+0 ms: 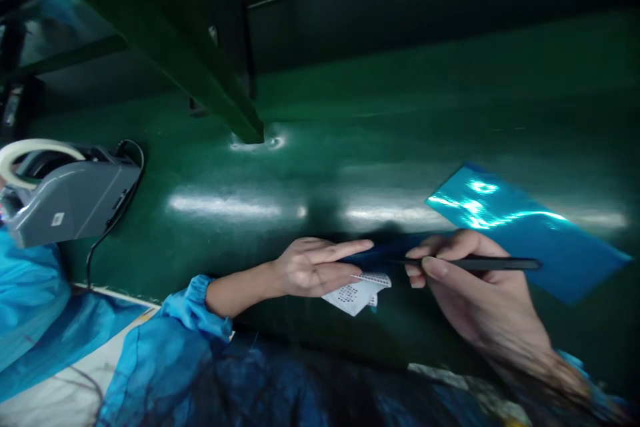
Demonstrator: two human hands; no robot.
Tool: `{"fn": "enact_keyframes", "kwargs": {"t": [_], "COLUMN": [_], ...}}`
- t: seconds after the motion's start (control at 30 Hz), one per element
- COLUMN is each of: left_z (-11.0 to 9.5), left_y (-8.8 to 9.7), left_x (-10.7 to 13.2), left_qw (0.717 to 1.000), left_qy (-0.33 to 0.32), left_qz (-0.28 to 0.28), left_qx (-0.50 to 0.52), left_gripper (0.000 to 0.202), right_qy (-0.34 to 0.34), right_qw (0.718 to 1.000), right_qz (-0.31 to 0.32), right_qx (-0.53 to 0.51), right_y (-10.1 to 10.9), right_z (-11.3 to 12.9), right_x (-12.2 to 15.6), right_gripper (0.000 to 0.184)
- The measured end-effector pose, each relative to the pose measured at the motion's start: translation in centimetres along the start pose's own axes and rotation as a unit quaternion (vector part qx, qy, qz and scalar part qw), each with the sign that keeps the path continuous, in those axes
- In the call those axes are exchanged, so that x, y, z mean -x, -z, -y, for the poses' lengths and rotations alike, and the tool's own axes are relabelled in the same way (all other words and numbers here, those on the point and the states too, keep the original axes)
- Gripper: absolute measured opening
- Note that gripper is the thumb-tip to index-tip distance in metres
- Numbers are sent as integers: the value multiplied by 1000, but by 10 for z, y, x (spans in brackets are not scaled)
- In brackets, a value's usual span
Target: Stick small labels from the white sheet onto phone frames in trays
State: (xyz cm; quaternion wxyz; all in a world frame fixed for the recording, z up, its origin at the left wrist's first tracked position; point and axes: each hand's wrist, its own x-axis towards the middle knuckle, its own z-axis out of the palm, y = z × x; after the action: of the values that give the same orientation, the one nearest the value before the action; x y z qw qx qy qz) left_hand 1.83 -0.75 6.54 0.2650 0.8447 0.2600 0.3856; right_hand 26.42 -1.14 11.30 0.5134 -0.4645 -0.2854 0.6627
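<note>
White printed paper is on the near side of the green post, held under the straight, close-set fingers of the left hand. The right hand pinches a slim black tool, blocking part of a glossy blue sheet right of the post. A grey tape dispenser and its cable sit left of the post.

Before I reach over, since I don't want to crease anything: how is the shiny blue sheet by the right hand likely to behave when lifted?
The shiny blue sheet looks thin-edged, so it is probably light for its size. Its wavy reflections suggest it may flex easily. Its glossy face could make it slippery.
</note>
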Motion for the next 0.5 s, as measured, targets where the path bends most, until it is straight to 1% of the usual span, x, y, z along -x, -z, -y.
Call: {"fn": "enact_keyframes", "kwargs": {"t": [0.07,0.17,0.23,0.27,0.3,0.37,0.43,0.47,0.5], "left_z": [0,0,2,3,3,4,5,5,5], "left_y": [6,13,16,17,17,18,18,18,18], "left_x": [-5,-13,-17,-19,-20,-23,-26,-27,-29], "left_qw": [999,994,988,985,981,972,961,955,947], "left_qy": [23,84,114,125,135,156,180,194,209], "left_qz": [2,2,5,8,12,22,32,34,36], "left_qx": [24,71,106,122,139,172,206,222,240], "left_gripper": [12,11,9,10,12,17,24,27,29], "right_qy": [36,96,135,156,180,230,265,275,282], "right_qw": [999,993,985,979,970,943,913,897,882], "right_qz": [-14,-54,-95,-122,-155,-232,-306,-343,-374], "right_qx": [6,31,46,51,54,55,55,53,48], "right_y": [-2,0,13,25,41,86,142,173,203], "right_z": [4,14,25,33,43,68,96,110,122], "right_x": [-2,-5,-9,-11,-14,-20,-27,-29,-32], "right_gripper": [21,26,30,32,33,33,25,27,34]}}
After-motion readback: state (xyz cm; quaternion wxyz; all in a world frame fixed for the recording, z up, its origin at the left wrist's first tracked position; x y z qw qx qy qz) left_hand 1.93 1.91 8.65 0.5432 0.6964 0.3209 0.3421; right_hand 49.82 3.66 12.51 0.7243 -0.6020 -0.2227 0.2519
